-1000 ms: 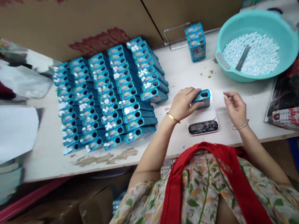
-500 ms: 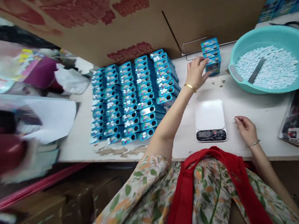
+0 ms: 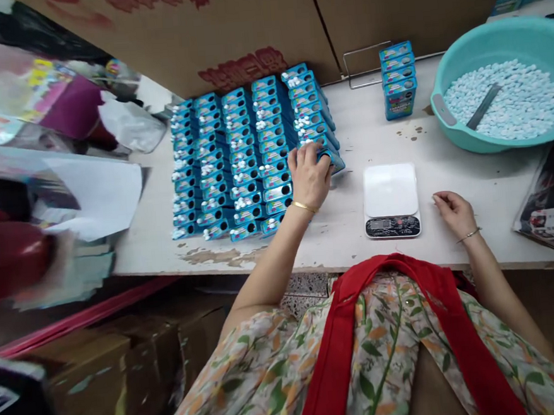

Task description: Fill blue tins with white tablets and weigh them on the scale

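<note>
My left hand [image 3: 309, 175] is closed around a blue tin [image 3: 331, 159] at the near right end of several rows of open blue tins [image 3: 235, 153] that hold white tablets. My right hand [image 3: 454, 211] rests on the table right of a small white digital scale [image 3: 390, 199], its fingers curled in a pinch on something I cannot make out. The scale's plate is bare.
A short stack of closed blue tins [image 3: 397, 80] stands at the back. A teal basin [image 3: 506, 134] of pale tablets with a flat scoop sits at the right. Cardboard panels [image 3: 245, 26] wall the table's back. Printed sheets [image 3: 552, 213] lie at the right edge, papers [image 3: 100, 194] at left.
My left hand took the tin off the scale, reached to the back stack, then came down to the near end of the tin rows. My right hand lowered to the table.
</note>
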### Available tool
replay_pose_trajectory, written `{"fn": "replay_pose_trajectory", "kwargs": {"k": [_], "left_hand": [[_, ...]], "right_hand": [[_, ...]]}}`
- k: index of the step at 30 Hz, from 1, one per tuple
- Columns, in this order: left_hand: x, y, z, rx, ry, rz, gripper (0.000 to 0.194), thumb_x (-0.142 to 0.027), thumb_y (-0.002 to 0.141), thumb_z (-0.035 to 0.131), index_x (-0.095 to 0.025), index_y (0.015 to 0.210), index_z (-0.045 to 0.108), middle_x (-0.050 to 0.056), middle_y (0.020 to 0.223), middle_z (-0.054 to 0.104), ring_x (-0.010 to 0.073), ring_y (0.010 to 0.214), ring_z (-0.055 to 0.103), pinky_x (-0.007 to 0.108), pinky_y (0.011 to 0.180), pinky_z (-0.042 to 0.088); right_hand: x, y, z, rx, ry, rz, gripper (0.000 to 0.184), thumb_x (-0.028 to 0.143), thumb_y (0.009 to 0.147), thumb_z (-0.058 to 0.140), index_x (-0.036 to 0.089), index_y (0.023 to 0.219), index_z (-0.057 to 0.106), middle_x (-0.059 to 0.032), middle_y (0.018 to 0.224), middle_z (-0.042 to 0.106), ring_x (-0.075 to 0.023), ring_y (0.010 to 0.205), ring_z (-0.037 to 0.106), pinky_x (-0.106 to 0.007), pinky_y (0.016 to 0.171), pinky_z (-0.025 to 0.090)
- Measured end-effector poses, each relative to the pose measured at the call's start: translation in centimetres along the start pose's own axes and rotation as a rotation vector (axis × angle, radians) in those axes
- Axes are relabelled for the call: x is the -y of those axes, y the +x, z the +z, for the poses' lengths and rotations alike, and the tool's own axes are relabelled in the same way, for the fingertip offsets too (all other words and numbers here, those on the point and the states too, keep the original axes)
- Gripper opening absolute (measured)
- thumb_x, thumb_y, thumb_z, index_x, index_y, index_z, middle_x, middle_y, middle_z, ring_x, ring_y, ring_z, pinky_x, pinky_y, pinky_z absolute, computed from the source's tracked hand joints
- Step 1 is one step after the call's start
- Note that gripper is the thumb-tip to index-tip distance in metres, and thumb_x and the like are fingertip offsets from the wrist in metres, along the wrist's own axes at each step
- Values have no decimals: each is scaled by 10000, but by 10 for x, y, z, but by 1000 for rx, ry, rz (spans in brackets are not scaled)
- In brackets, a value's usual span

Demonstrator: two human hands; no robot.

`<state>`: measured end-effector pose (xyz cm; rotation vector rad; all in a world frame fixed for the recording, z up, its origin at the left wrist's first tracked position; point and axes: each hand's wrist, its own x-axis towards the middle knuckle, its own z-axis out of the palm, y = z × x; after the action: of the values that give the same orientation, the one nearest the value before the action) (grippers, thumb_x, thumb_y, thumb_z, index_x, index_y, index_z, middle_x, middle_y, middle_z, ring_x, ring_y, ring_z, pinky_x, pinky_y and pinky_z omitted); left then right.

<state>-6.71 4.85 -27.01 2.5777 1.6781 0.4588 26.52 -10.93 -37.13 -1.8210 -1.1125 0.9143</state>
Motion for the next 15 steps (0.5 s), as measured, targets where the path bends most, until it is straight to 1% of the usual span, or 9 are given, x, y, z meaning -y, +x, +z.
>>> {"fn": "replay_pose_trajectory", "kwargs": {"k": [2, 3, 6, 8, 9, 11, 12, 14, 15], "left_hand": [[-25, 3, -10, 23, -39, 122, 157, -323, 979, 529, -239, 949, 658, 132, 1302, 659, 333, 1163, 601, 553, 1020, 468], [-38, 5, -14, 39, -44, 193, 177, -334, 988, 520, -233, 957, 661, 138, 1266, 666, 319, 1091, 616, 512, 941, 497], [-79, 12, -17, 91, -5, 400, 191, -329, 999, 527, -219, 951, 676, 129, 1151, 685, 284, 960, 619, 428, 787, 495], [-102, 15, -11, 155, 33, 485, 186, -286, 1003, 528, -209, 947, 687, 123, 1097, 689, 268, 921, 617, 402, 749, 481], [-110, 16, -7, 197, 47, 508, 188, -261, 1005, 523, -201, 950, 692, 125, 1090, 689, 262, 913, 617, 394, 741, 477], [-119, 18, -2, 281, 60, 530, 189, -225, 1005, 516, -184, 968, 697, 133, 1097, 688, 258, 914, 622, 386, 746, 479], [-120, 18, -1, 309, 53, 536, 176, -226, 1002, 526, -177, 989, 695, 137, 1113, 687, 259, 928, 627, 388, 763, 485], [-115, 17, -4, 304, -2, 538, 157, -275, 993, 574, -177, 1057, 678, 141, 1192, 677, 274, 1000, 633, 410, 837, 503], [-109, 17, -8, 274, -49, 531, 182, -315, 986, 600, -184, 1096, 663, 140, 1243, 664, 285, 1056, 629, 428, 889, 505]], "right_hand": [[15, 4, -11, -11, 52, -29, 474, 656, 844, 627, 200, 942, 708, -39, 803, 686, -157, 622, 547, -325, 621, 490], [25, 10, -20, -53, 55, -80, 439, 630, 867, 631, 204, 942, 706, -34, 805, 679, -156, 626, 547, -323, 627, 491], [67, 43, -57, -293, -71, -306, 246, 449, 934, 679, 207, 949, 717, -52, 900, 669, -179, 809, 603, -335, 802, 519], [96, 74, -84, -360, -273, -279, 176, 312, 959, 696, 159, 1043, 720, -110, 1070, 677, -203, 1020, 633, -371, 998, 485], [109, 89, -95, -362, -404, -214, 223, 262, 962, 697, 126, 1138, 711, -154, 1202, 664, -226, 1142, 624, -398, 1066, 449], [126, 118, -111, -297, -662, -32, 419, 264, 977, 684, 53, 1337, 648, -254, 1430, 580, -310, 1381, 529, -460, 1158, 380], [131, 131, -116, -210, -773, 80, 535, 314, 975, 693, 13, 1408, 603, -294, 1497, 531, -353, 1442, 485, -478, 1169, 374], [131, 154, -120, -11, -948, 241, 733, 454, 933, 732, -51, 1440, 571, -340, 1511, 514, -411, 1450, 487, -486, 1142, 412], [127, 165, -120, 54, -1009, 246, 779, 515, 883, 767, -60, 1387, 620, -341, 1465, 559, -417, 1398, 542, -481, 1101, 447]]}}
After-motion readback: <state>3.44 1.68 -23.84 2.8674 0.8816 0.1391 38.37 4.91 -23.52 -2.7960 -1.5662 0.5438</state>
